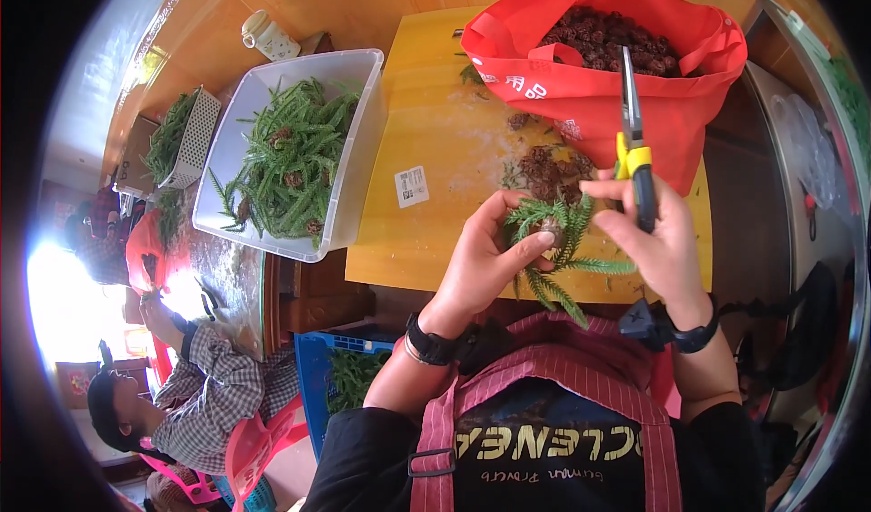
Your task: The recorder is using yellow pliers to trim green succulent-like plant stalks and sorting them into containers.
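Note:
My left hand (pixel 485 249) is closed on a green artificial pine sprig (pixel 567 271), its thumb pressed near a small brownish cone (pixel 551 229) among the needles. In my right hand (pixel 667 240) is a pair of pliers (pixel 633 117) with yellow and black handles, jaws pointing away from me. The thumb and forefinger of that hand reach toward the sprig's right side; whether they touch it I cannot tell. Just beyond the sprig, loose pinecones (pixel 543 172) lie on the yellow board (pixel 417 240).
A red bag (pixel 581 94) full of pinecones (pixel 608 40) stands at the far right. To the left, a clear plastic bin (pixel 349 212) holds finished-looking sprigs with cones. A white label (pixel 411 187) lies on the board. Further left, a person in a checked shirt (pixel 213 367) sits at another table.

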Demonstrator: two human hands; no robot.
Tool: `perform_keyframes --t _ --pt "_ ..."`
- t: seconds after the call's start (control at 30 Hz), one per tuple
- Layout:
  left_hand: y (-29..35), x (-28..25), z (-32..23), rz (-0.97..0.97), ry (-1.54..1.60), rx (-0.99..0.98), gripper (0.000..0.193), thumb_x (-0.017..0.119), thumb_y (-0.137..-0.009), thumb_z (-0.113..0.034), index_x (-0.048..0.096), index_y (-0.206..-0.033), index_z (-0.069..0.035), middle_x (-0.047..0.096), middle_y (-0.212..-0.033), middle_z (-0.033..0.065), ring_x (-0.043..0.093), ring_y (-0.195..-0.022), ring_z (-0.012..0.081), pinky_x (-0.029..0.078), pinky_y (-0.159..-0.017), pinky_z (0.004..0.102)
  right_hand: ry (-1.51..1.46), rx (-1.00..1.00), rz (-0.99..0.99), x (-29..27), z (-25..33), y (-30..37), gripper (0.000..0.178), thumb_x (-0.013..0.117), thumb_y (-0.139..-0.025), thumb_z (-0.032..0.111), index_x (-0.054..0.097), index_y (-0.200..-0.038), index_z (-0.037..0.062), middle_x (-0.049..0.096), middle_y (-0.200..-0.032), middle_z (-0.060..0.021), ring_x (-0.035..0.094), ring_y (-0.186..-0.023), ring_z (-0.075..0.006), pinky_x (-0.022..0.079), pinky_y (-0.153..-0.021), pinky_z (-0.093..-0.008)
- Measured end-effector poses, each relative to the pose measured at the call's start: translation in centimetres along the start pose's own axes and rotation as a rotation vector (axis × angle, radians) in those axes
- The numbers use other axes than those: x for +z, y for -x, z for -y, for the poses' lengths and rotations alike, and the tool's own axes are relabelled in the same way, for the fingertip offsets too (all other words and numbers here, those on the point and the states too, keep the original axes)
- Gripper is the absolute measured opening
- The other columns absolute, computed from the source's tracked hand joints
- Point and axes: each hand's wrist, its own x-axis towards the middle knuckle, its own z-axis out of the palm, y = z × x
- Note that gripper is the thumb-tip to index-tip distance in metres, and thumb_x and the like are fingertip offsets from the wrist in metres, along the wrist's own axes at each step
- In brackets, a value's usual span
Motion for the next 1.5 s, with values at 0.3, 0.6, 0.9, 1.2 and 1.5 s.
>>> perform_keyframes --t 0.3,0.6,0.9,1.2,1.5 --pt "0.3 -2.4 -0.8 -0.020 0.276 -0.038 0.022 0.051 -0.091 -0.017 0.047 -0.108 -0.003 0.056 -0.094 0.0048 0.058 -0.087 0.0137 0.053 -0.074 0.0318 0.528 0.307 0.180 -7.7 0.5 3.1 0.023 0.061 -0.081 0.018 0.055 -0.072 -0.0025 0.054 -0.062 -0.0119 0.058 -0.061 -0.0177 0.042 -0.057 -0.0284" --pt "1.9 -5.1 -3.1 -0.112 0.098 0.054 0.013 0.050 -0.090 -0.010 0.049 -0.101 -0.003 0.056 -0.093 0.0050 0.055 -0.086 0.0115 0.046 -0.076 0.0262 0.955 0.282 0.184 -11.3 -4.6 5.9 0.025 0.067 -0.072 0.018 0.055 -0.072 -0.0041 0.055 -0.074 -0.0220 0.054 -0.074 -0.0386 0.043 -0.065 -0.0423" --pt "4.0 -8.3 -12.1 -0.508 -0.625 0.520 0.018 0.066 -0.076 -0.001 0.060 -0.092 -0.003 0.057 -0.084 -0.0023 0.053 -0.065 0.0047 0.042 -0.059 0.0172 0.929 0.204 0.264 -12.1 -7.1 6.5 0.025 0.070 -0.064 0.005 0.052 -0.080 -0.0011 0.054 -0.079 -0.0166 0.052 -0.077 -0.0341 0.043 -0.069 -0.0393" --pt "4.0 -14.2 -19.9 -0.720 -0.844 0.681 0.014 0.067 -0.079 -0.009 0.062 -0.091 -0.003 0.060 -0.081 -0.0008 0.052 -0.069 0.0040 0.043 -0.062 0.0191 0.881 0.110 0.139 -12.0 -4.8 5.5 0.025 0.067 -0.066 0.004 0.057 -0.088 -0.0005 0.060 -0.087 -0.0155 0.058 -0.082 -0.0322 0.045 -0.073 -0.0355" --pt "2.5 -20.5 -22.7 -0.985 -1.564 0.785 0.038 0.070 -0.075 -0.026 0.061 -0.100 0.000 0.062 -0.100 0.0164 0.060 -0.094 0.0253 0.047 -0.080 0.0326 0.830 0.196 0.165 -11.3 -2.4 5.4 0.025 0.064 -0.067 0.001 0.057 -0.090 -0.0020 0.061 -0.085 -0.0163 0.059 -0.083 -0.0316 0.045 -0.075 -0.0343"
